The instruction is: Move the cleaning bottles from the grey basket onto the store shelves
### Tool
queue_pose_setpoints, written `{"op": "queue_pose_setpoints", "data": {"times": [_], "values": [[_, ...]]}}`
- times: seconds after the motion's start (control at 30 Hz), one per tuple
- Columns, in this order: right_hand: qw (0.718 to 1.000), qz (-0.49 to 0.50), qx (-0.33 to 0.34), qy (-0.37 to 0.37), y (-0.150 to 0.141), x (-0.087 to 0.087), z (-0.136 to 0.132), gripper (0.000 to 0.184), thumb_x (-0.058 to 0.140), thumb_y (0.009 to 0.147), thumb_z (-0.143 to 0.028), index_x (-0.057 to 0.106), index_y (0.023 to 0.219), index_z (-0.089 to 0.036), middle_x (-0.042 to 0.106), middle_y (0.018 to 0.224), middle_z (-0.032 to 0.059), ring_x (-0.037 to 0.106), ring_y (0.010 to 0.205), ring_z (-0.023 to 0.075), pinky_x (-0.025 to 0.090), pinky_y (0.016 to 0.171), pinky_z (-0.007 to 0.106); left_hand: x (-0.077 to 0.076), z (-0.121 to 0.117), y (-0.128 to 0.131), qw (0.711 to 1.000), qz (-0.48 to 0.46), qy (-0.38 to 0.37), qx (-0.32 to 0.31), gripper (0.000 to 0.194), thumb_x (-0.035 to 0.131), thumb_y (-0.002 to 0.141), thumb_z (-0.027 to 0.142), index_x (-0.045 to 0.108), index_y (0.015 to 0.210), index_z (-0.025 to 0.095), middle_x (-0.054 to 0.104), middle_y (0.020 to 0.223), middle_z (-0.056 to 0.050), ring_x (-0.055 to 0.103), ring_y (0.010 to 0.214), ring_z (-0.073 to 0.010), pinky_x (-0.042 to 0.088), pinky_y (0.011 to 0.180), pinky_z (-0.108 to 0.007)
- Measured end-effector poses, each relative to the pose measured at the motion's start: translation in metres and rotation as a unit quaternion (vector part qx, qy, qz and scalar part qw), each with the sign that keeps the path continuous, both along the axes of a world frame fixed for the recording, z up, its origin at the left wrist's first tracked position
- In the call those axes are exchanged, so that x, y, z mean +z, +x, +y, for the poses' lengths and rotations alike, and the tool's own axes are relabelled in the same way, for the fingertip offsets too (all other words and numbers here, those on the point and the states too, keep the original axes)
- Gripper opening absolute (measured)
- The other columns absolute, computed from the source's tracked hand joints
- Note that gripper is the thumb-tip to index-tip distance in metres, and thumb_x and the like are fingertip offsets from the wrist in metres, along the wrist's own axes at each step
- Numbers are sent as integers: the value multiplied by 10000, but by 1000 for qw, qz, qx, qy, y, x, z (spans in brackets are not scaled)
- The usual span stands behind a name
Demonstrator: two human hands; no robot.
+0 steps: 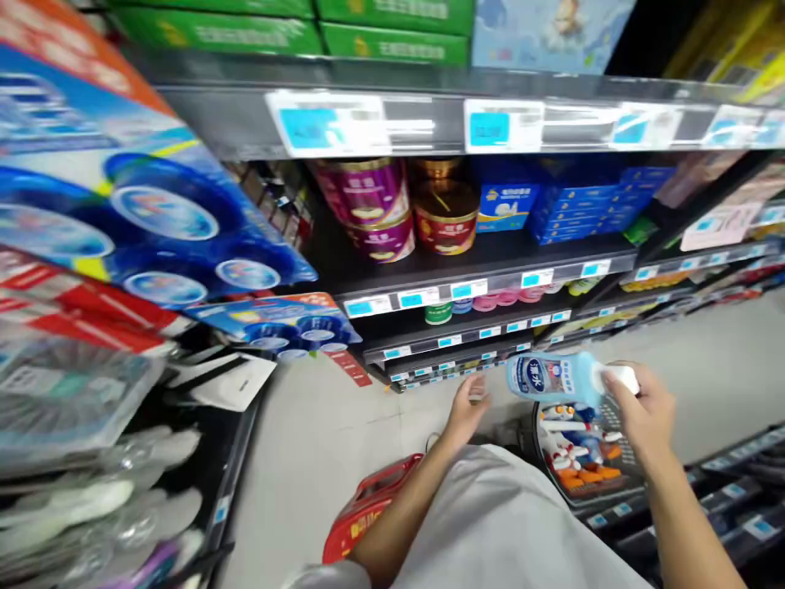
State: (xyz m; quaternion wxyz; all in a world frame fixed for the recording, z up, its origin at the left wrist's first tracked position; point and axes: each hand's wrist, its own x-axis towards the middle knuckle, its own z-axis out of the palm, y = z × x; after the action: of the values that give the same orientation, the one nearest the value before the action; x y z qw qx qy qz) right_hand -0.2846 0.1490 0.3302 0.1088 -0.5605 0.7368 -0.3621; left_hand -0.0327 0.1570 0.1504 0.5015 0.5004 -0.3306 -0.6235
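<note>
My right hand (pixel 641 405) grips a light blue bottle (pixel 545 376) by its white cap. The bottle lies almost level, its base toward the left and its dark blue label facing up. Nothing is in my left hand (pixel 469 409), which is held out in front of my body with its fingers apart and loosely curved, short of the bottle's base. Below the bottle and my right hand stands a dark shopping basket (pixel 538 438) with several white-and-orange bottles inside.
Shelves ahead carry purple tins (pixel 374 200), a red tin (pixel 446 221) and blue boxes (pixel 506 195). Blue blister packs (pixel 159 209) hang close on the left, above brushes (pixel 123 507). A red bag (pixel 368 503) is low beside my left arm. Another shelf (pixel 724 499) edges the lower right.
</note>
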Motion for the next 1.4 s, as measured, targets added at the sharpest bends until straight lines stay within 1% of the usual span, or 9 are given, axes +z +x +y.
{"op": "queue_pose_setpoints", "data": {"times": [0.13,0.23,0.37,0.53,0.7,0.9,1.1,1.23,1.4], "values": [[995,-7,100,-3,50,7,-14,399,673,761,-594,729,851,-209,717,794,49,642,718,233,501,674,343,11,4,18,996,-48,-71,2,787,867,648,298,592,1383,240,506,1471,-138,487,1343,-314,481,1023,-434],[989,-5,146,-14,75,8,-19,384,689,766,-571,734,858,-201,716,792,43,644,720,224,502,682,336,13,7,33,987,-112,-109,-22,932,885,662,282,487,1503,237,359,1605,-153,343,1489,-341,374,1181,-498],[979,-8,203,-25,97,8,-26,340,720,795,-528,740,867,-196,714,813,33,630,725,203,480,686,321,12,11,51,964,-206,-157,-53,1053,942,660,340,411,1561,218,323,1628,-188,293,1531,-369,255,1267,-526],[963,-31,258,-73,121,8,-36,297,778,770,-460,750,874,-183,699,802,29,597,724,195,445,689,325,10,18,66,939,-250,-236,6,1100,950,673,372,363,1584,182,384,1583,-218,351,1500,-365,280,1265,-497],[938,-42,323,-120,144,5,-43,269,796,731,-406,777,864,-173,686,772,27,576,701,185,420,682,317,7,25,71,929,-269,-250,41,1115,933,693,384,315,1601,195,386,1583,-215,350,1501,-365,297,1256,-496],[911,-7,394,-125,158,-1,-40,325,827,731,-442,770,879,-159,686,772,35,579,709,181,434,679,306,0,35,54,914,-314,-239,100,1154,907,709,448,233,1613,205,394,1582,-212,343,1497,-381,274,1250,-531],[880,103,449,-118,147,-11,-35,384,778,819,-496,760,972,-144,706,857,56,605,759,178,452,725,306,-14,41,19,896,-342,-217,181,1120,898,733,384,221,1593,150,403,1561,-233,354,1483,-371,290,1246,-489],[860,145,478,-106,139,-18,-32,378,756,849,-488,754,1020,-151,719,887,55,627,775,185,463,739,309,-24,50,-3,904,-328,-187,200,1141,911,718,406,217,1590,159,395,1564,-237,352,1483,-381,317,1234,-502],[836,159,519,-74,137,-26,-28,290,752,872,-428,748,997,-167,723,873,32,636,755,165,473,719,283,-34,63,-18,909,-323,-154,211,1140,936,685,387,260,1571,149,436,1533,-235,399,1449,-381,357,1207,-505]]}}
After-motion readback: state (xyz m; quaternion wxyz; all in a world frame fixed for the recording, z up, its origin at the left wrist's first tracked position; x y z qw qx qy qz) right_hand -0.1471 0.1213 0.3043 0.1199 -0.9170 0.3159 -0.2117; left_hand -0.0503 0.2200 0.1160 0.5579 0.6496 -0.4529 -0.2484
